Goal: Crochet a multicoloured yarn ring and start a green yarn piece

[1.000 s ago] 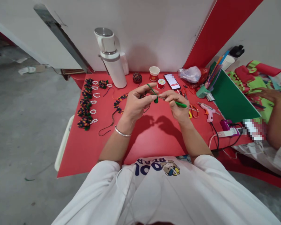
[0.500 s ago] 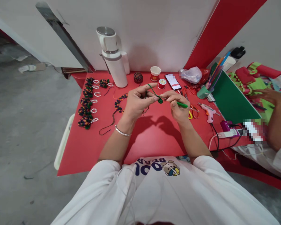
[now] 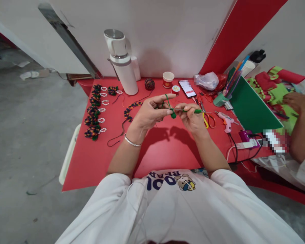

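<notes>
My left hand (image 3: 154,110) pinches a small green crochet piece (image 3: 173,115) between thumb and finger. Green yarn (image 3: 167,101) runs up from it over the raised index finger. My right hand (image 3: 191,117) grips a crochet hook with a green handle (image 3: 197,111), its metal tip reaching left to the stitches. Both hands are above the red table. Under and beside my left hand lies a curved strip of multicoloured crochet (image 3: 128,112), partly hidden. A ball of dark mixed yarn (image 3: 149,84) rests behind.
Finished-looking yarn pieces with bead loops (image 3: 93,131) line the table's left side. At the back stand a white flask (image 3: 125,76) and a paper cup (image 3: 168,80). Scissors (image 3: 209,119), a phone (image 3: 187,88) and a pink glue gun (image 3: 226,122) lie right. Another person's arm (image 3: 303,125) is beyond the green board (image 3: 254,108).
My left index finger has risen slightly, stretching the green yarn more upright. My right hand has turned a little and the hook now lies nearly level. The other person's hand has shifted right.
</notes>
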Available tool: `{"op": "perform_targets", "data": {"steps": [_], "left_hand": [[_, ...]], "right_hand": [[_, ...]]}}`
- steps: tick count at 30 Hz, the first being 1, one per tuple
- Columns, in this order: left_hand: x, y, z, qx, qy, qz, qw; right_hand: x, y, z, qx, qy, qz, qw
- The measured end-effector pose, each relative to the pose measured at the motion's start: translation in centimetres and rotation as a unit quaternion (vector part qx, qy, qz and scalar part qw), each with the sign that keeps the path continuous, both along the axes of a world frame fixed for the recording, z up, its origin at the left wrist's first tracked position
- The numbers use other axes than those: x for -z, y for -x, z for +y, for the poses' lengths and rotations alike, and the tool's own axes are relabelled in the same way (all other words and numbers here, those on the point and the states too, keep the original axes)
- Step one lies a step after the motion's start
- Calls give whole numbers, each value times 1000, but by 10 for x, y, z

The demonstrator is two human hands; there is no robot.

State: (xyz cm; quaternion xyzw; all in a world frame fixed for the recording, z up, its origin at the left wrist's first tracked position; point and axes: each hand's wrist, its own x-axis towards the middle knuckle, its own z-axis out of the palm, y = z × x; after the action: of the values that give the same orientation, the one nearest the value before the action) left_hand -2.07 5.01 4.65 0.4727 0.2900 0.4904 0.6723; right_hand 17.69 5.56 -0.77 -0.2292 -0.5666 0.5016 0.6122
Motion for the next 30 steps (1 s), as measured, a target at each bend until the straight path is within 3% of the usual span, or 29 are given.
{"op": "perform_targets", "data": {"steps": [2,8,15,19,26,30], "left_hand": [[0,1,0,1,0,1,1000],[0,3,0,41,20,-8,999],[-2,3,-1,59,43,-15,997],[-2,4,0,79,54,-25,995],[-2,5,1,127,83,-29,988],[1,7,3,134,86,-22,987]], "right_hand": [[1,1,0,1,17,-6,1000],[-3,-14,2,-8,-47,-52,997],[-3,-16,2,-2,-50,-66,997],[-4,-20,5,0,-97,-95,991],[-23,-33,4,-8,-180,-156,971],[-33,-40,3,-41,-179,-161,970]]}}
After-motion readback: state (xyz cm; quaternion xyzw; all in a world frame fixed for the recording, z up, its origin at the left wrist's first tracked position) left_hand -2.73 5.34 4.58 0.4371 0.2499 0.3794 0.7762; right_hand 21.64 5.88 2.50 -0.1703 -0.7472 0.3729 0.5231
